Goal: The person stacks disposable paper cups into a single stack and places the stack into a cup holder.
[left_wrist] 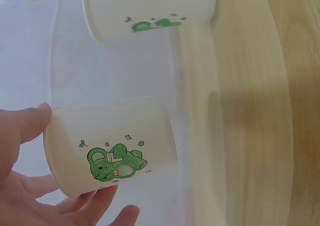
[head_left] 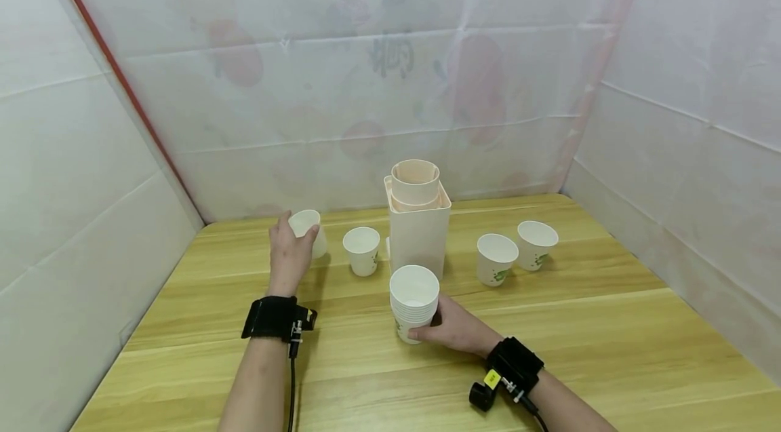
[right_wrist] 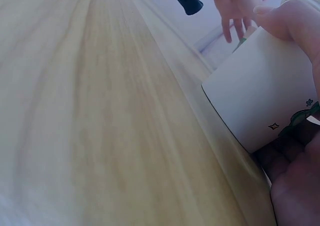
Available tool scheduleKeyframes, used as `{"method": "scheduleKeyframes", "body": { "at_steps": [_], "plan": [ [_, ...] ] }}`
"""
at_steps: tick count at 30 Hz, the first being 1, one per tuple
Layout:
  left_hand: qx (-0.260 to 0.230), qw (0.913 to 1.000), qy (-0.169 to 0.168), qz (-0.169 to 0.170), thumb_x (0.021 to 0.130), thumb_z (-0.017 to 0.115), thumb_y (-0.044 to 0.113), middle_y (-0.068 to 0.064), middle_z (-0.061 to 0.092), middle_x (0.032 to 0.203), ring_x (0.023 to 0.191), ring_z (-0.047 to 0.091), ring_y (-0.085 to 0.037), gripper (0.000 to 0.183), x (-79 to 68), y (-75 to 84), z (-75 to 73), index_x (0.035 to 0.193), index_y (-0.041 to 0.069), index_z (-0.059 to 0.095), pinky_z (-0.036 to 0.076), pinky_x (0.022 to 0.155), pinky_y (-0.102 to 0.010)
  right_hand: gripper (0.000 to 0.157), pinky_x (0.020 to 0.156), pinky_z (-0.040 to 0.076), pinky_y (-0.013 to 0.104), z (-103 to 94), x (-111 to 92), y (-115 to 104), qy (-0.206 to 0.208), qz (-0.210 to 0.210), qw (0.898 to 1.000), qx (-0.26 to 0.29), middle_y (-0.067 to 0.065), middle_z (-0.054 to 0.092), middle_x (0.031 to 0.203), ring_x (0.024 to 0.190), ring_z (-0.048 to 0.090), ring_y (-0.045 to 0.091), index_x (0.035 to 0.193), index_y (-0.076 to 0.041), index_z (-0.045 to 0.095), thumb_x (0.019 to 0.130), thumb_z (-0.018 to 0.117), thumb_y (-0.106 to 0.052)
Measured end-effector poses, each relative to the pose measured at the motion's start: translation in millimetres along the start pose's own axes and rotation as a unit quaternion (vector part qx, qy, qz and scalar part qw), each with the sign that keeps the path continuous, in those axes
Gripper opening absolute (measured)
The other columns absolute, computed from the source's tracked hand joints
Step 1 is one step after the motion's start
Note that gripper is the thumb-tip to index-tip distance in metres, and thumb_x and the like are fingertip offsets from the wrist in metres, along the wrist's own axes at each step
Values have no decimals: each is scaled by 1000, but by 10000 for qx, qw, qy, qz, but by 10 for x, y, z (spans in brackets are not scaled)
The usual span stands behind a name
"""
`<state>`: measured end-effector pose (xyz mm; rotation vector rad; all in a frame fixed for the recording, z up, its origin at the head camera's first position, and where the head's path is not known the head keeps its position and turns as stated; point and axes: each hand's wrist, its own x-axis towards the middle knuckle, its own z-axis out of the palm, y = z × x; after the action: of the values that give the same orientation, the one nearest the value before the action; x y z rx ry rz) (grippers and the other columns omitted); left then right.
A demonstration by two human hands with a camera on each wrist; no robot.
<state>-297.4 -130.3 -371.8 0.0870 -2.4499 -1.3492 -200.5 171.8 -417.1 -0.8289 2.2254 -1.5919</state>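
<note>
My left hand (head_left: 289,250) grips a white paper cup (head_left: 318,243) near its rim, thumb on one side and fingers on the other. A green bear print shows on this cup's wall in the left wrist view. Beside it stands another paper cup (head_left: 363,252), whose print appears at the top of that view. My right hand (head_left: 462,327) holds a stack of nested paper cups (head_left: 413,310) low on its side, in front of the cup holder. In the right wrist view the stack's lowest cup (right_wrist: 265,86) is close over the wooden table (right_wrist: 125,126).
A tall cream cup holder (head_left: 417,239) with a round tube (head_left: 415,189) on top stands at mid-table. To its right are two paper cups, a nearer one (head_left: 495,266) and a farther one (head_left: 537,249). White sheeting (head_left: 305,100) encloses the table's back and sides.
</note>
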Motion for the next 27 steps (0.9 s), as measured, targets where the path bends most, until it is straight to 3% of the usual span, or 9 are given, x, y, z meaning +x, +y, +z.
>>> {"method": "scheduleKeyframes", "body": {
  "at_steps": [9,16,21,27],
  "plan": [
    [105,9943,538,917,89,58,38,-23,29,136,121,34,-34,70,-122,192,-65,141,6,23,34,97,-52,63,95,37,43,-2,0,17,62,14,10000,-15,3,47,126,113,46,18,133,-18,33,82,69,-20],
    [-239,9868,716,1434,85,60,49,-15,38,137,122,34,-26,74,-252,441,-176,140,10,28,34,99,-48,64,96,36,42,1,8,22,56,96,9999,38,3,46,128,114,46,18,134,-18,32,82,69,-18],
    [-566,9773,552,1967,84,62,47,-14,46,131,110,45,-23,72,-404,647,-210,138,9,33,42,89,-44,65,96,36,42,10,0,11,64,107,9999,20,4,46,128,114,45,17,135,-17,31,82,69,-18],
    [-736,9700,138,2313,84,61,48,-6,52,124,101,49,-18,68,-523,785,-222,136,12,36,45,83,-44,65,96,35,43,8,0,16,133,145,9998,-60,3,46,128,114,45,17,134,-17,33,81,70,-19]
  ]
}}
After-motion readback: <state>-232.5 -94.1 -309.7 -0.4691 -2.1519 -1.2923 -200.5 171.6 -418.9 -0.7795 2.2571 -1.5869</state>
